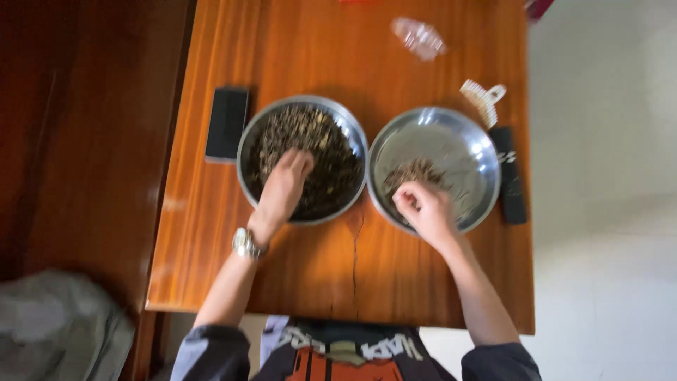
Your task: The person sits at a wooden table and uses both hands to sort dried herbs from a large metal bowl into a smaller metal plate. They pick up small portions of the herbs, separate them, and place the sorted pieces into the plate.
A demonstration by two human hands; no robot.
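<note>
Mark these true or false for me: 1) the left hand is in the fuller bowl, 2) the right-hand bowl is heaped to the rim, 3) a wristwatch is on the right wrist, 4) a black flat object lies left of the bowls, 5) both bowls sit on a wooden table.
1) True: the left hand rests in the dark bits filling the left bowl.
2) False: the right bowl holds only a small pile, near the right hand.
3) False: the wristwatch is on the left wrist.
4) True: the black flat object lies left of the bowls.
5) True: both sit on the wooden table.
</note>
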